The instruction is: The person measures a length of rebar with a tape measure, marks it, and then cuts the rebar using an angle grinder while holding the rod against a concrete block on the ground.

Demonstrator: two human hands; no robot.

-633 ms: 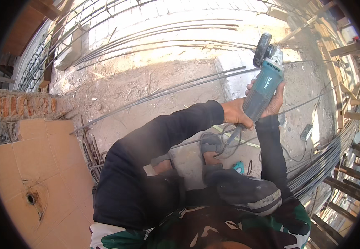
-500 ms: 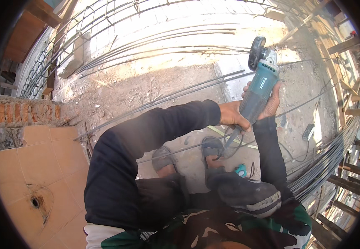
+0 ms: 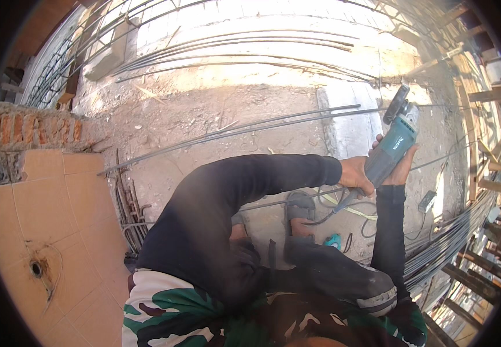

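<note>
A teal and dark grey angle grinder (image 3: 399, 134) is held in both hands, its head pointing away from me and to the right. My left hand (image 3: 355, 175) wraps round the rear of its body, near where the cord (image 3: 334, 209) leaves. From the right side and below, my right hand (image 3: 403, 168) grips the body, partly hidden behind it. The dark disc guard (image 3: 396, 104) is over the far end of two thin steel bars (image 3: 262, 124) on the ground. Whether the disc touches a bar, I cannot tell. Under the bars lies a pale slab (image 3: 349, 128).
More steel bars (image 3: 250, 41) lie farther off. A bundle of bars (image 3: 444, 248) runs along the right. By my feet is a teal tape measure (image 3: 333, 240); a socket block (image 3: 427, 201) lies at right. Orange tiles (image 3: 42, 220) and broken brickwork (image 3: 36, 128) are at left.
The grinder and both hands have moved right and a little nearer in the picture, and the grinder leans more to the right. The whole view has also shifted. Both hands keep their hold.
</note>
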